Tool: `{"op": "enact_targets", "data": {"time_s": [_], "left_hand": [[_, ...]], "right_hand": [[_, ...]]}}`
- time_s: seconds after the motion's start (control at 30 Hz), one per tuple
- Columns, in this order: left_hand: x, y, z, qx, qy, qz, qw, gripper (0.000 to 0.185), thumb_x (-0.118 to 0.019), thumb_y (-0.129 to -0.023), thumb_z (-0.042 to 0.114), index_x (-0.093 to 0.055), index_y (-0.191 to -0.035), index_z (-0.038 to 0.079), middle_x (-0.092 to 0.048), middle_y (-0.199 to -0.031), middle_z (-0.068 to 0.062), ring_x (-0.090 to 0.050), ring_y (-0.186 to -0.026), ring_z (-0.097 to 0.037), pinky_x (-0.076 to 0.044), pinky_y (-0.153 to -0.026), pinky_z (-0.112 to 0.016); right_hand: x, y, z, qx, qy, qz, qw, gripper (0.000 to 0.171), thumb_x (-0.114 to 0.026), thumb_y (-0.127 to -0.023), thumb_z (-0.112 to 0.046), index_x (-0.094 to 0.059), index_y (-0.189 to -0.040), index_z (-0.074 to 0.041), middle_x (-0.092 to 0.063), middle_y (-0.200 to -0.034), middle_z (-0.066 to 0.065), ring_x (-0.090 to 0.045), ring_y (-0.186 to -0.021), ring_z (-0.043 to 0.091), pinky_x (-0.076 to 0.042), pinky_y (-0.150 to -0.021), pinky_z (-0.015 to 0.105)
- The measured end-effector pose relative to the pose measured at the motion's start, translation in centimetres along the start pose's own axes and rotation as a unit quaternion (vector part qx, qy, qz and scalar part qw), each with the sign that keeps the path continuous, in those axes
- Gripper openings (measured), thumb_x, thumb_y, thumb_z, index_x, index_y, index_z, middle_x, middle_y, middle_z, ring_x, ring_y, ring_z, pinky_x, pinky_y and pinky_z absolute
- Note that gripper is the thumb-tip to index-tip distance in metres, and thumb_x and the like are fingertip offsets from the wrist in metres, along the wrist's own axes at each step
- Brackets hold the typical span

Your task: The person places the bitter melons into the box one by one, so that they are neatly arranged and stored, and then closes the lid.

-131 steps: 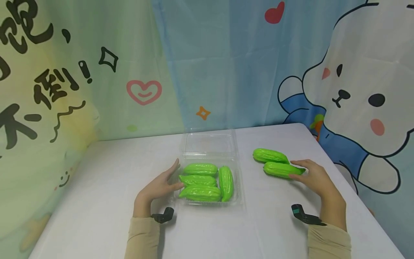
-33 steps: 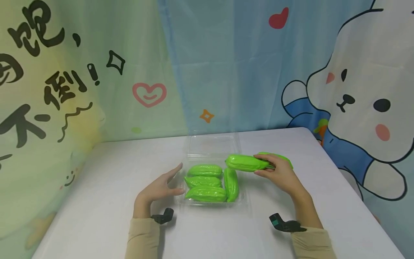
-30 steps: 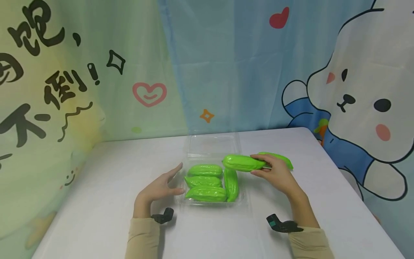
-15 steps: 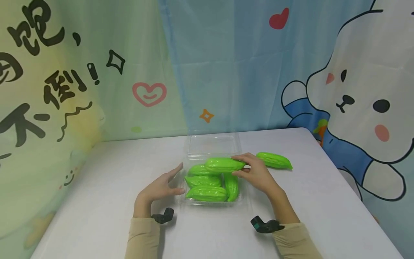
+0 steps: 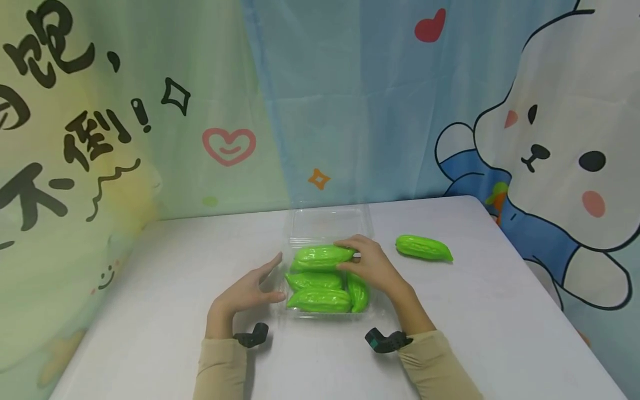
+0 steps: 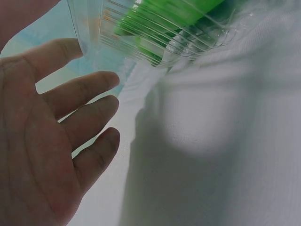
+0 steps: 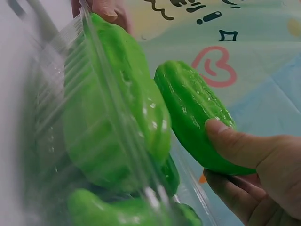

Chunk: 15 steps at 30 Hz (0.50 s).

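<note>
A clear plastic clamshell box [image 5: 372, 311] lies open on the white table, with several green bitter gourds [image 5: 317, 300] inside. My right hand [image 5: 367, 266] grips one more green gourd [image 5: 322, 256] by its right end, over the far side of the box; the right wrist view shows thumb and fingers pinching that gourd [image 7: 195, 110]. My left hand [image 5: 247, 289] rests with straight fingers against the box's left wall [image 6: 89, 28]. Another gourd [image 5: 424, 248] lies alone on the table to the right.
The box's clear lid [image 5: 327, 222] lies flat behind it. A cartoon curtain hangs right behind the table. The table's right edge [image 5: 525, 261] runs close to the lone gourd.
My right hand has carried one gourd leftward from the table's right side to over the box's far side. One gourd stays on the table. The left hand has not moved.
</note>
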<state>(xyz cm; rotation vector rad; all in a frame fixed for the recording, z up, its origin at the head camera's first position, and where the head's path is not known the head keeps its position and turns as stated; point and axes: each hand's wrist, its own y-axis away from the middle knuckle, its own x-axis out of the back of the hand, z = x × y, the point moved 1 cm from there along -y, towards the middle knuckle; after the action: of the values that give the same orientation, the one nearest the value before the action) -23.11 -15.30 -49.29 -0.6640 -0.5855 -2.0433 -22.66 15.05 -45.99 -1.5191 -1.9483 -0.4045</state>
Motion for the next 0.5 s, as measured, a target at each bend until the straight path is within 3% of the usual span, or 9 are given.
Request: {"op": "enact_targets", "data": {"time_s": [0.27,0.5], "left_hand": [[0.1,0.0,0.1,0.003,-0.003,0.002,1.0000,0.095,-0.075,-0.078,0.042,-0.020,-0.153,0.024,-0.023,-0.158,0.000,-0.020,-0.146,-0.028,-0.019,-0.119,-0.049],[0.1,-0.1,0.0,0.010,-0.011,0.001,0.9999,0.096,-0.074,-0.077,0.045,-0.019,-0.153,0.025,-0.023,-0.158,0.000,-0.021,-0.145,-0.028,-0.020,-0.118,-0.050]], "right_hand": [[-1.3,-0.6,-0.3,0.007,0.027,-0.001,1.000,0.050,-0.077,-0.079,-0.022,-0.062,-0.125,-0.013,-0.061,-0.120,0.006,-0.057,-0.113,0.023,-0.056,-0.089,0.033],[-1.8,-0.7,-0.5,0.003,0.012,-0.004,1.000,0.051,-0.078,-0.079,-0.021,-0.062,-0.126,-0.013,-0.060,-0.120,0.006,-0.057,-0.114,0.023,-0.055,-0.090,0.031]]}}
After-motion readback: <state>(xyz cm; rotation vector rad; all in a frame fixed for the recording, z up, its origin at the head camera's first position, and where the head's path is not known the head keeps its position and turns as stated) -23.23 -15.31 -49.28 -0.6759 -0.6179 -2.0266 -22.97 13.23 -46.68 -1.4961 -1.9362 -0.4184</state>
